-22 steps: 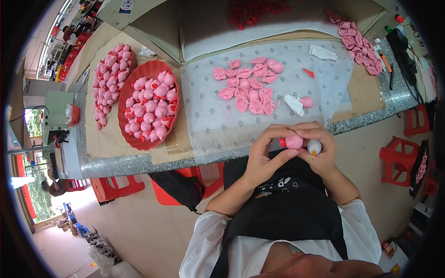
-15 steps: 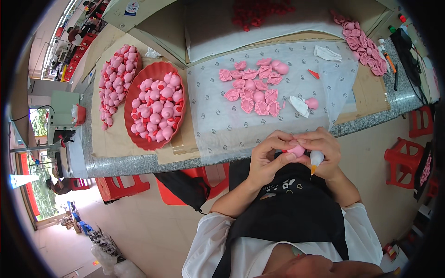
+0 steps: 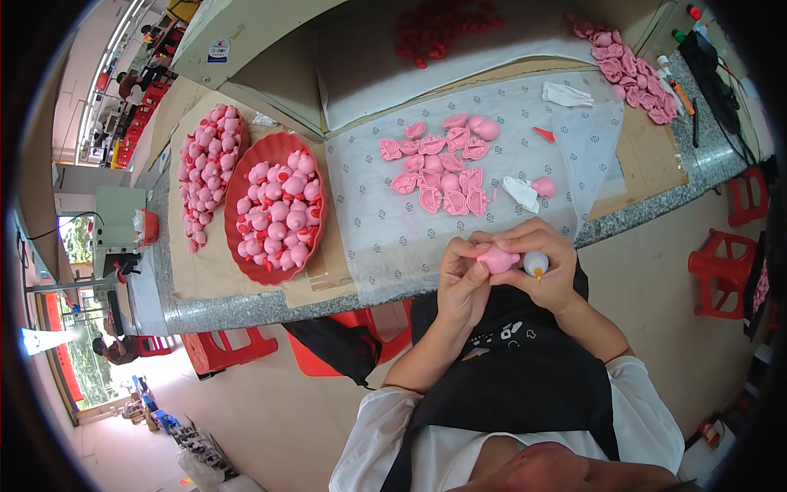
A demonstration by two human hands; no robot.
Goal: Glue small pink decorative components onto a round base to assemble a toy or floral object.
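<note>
Between my hands, just off the table's front edge, is a small rounded pink toy figure (image 3: pixel 498 260). My left hand (image 3: pixel 461 287) pinches it with thumb and fingers. My right hand (image 3: pixel 551 250) keeps a small pale squeeze bottle (image 3: pixel 535 262) with an orange nozzle in its palm, and its fingertips also touch the figure. The bottle's nozzle points back toward me. Beyond my hands, pink hollow pieces (image 3: pixel 430 198) and a few round ones lie on a white printed sheet (image 3: pixel 377 246). Nearby are a crumpled white glove or cloth (image 3: pixel 520 193) and a loose pink round piece (image 3: pixel 543 187).
At left stands a red scalloped tray (image 3: pixel 275 277) full of pink and red figures, beside another heap of figures (image 3: pixel 209 168). More hollow pink pieces (image 3: pixel 635 78) are piled at far right. Red pieces (image 3: pixel 443 33) lie inside the open cabinet (image 3: pixel 279 90). Red stools (image 3: pixel 725 275) stand on the floor.
The pink figure has turned and more of it shows between my fingers. The bottle in my right hand has tipped so its nozzle points more toward me. The view has shifted slightly.
</note>
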